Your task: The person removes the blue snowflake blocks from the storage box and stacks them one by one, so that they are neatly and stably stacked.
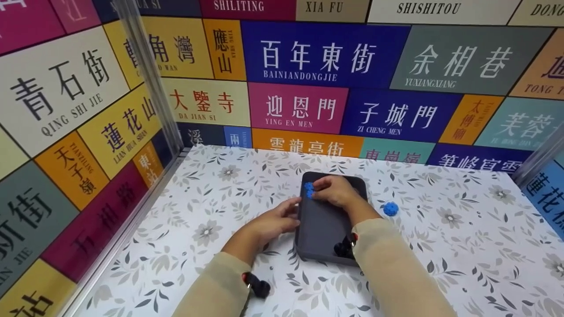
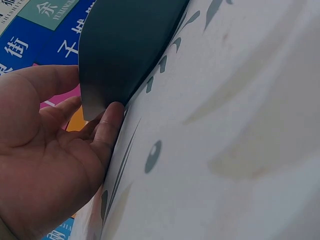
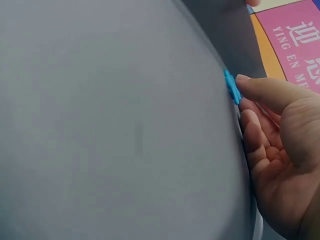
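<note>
A dark grey rectangular case (image 1: 324, 229) with rounded corners lies on the table. My right hand (image 1: 337, 190) is over its far left part, thumb and fingertips pinching a small blue knobby piece (image 3: 232, 87) at the surface. In the head view, blue knobby pieces (image 1: 309, 187) show beside those fingertips, partly hidden by them. To the right of the case, another blue knobby piece (image 1: 390, 208) lies on the table. My left hand (image 1: 269, 222) rests by the case's left side, fingers extended and touching its edge; in the left wrist view, the fingertips (image 2: 114, 112) meet the dark side wall.
The table (image 1: 211, 193) has a white covering with a grey leaf and flower print. Behind it and at the left stand panels (image 1: 299, 108) of coloured signs with Chinese writing. A clear corner strip (image 1: 152, 79) runs up where they meet. Small black cameras hang at both wrists.
</note>
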Demonstrator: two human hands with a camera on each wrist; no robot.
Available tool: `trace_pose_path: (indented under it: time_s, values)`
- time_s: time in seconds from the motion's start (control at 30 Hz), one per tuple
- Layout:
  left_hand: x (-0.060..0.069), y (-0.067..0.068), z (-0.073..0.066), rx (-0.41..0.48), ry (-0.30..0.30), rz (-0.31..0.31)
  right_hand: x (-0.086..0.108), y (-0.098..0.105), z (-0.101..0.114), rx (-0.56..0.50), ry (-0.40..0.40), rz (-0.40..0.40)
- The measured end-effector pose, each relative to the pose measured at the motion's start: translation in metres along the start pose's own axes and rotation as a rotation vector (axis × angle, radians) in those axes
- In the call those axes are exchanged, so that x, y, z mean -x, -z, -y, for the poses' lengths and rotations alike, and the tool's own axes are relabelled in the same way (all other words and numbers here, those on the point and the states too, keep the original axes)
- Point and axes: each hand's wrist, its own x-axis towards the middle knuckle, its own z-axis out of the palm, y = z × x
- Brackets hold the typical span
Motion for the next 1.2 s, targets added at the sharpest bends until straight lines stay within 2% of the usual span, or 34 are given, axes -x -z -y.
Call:
trace_pose_path:
  time_s: [0.27, 0.57, 0.8, 1.0, 1.2]
  values:
    - [-0.005, 0.002, 0.003, 0.016, -0.026, 0.028, -0.002, -0.004, 0.001, 0.114, 0.063, -0.003]
    - [-0.003, 0.002, 0.003, 0.01, -0.025, 0.023, 0.0, -0.001, 0.001, 0.131, 0.067, 0.0]
    - [-0.001, 0.001, 0.001, 0.008, 0.006, 0.006, 0.001, 0.0, 0.001, 0.113, 0.035, -0.02]
    - [-0.003, 0.001, 0.001, 0.028, -0.036, 0.019, -0.002, 0.002, 0.0, 0.044, 0.019, -0.065]
    - [-0.004, -0.001, 0.002, 0.01, -0.04, 0.003, -0.002, 0.007, 0.009, -0.134, 0.03, -0.169]
